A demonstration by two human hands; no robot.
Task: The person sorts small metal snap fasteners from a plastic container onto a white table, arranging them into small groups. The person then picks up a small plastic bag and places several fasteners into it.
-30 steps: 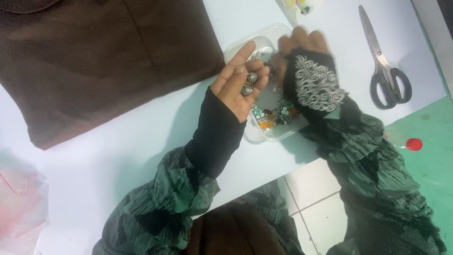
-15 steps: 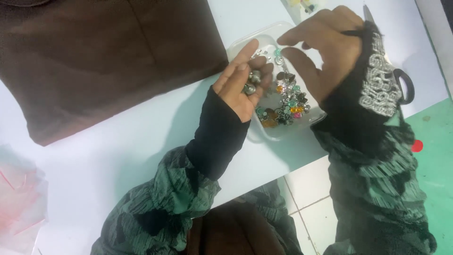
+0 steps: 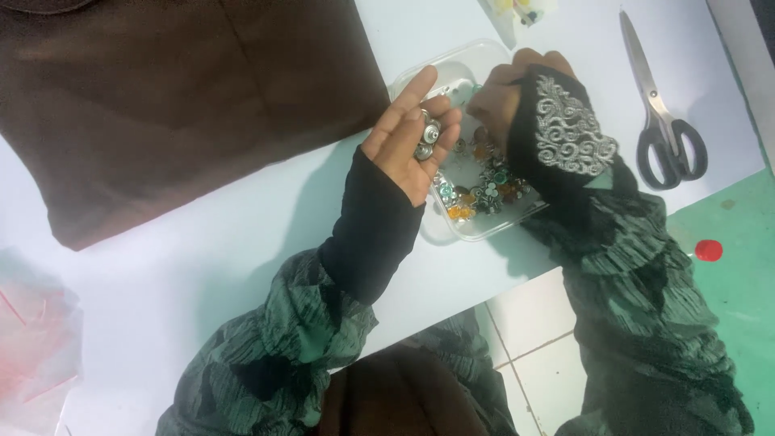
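White worktop [image 3: 202, 266] filled the view, with green floor and pale tiles showing beyond its edge, and a small red cap [image 3: 708, 250] lay down there on the green. Dark brown cloth [image 3: 178, 105] was spread across the far left of the surface. Right in the middle sat a clear plastic tray [image 3: 440, 230], shallow and square, with a scatter of small beads and metal buttons [image 3: 484, 190] in orange, green and silver. Over its near-left edge the left hand [image 3: 408, 133] lay palm up, fingers loosely cupped around a few silvery buttons [image 3: 426, 137] resting on the palm. Opposite it, the right hand [image 3: 517, 105], in a black embroidered cuff, was down inside the tray, fingers pinched together over the contents; what they nipped, if anything, I could not tell. Black-handled scissors [image 3: 666, 121] lay closed well off to the right, and pink netting [image 3: 32, 347] showed at the lower left.
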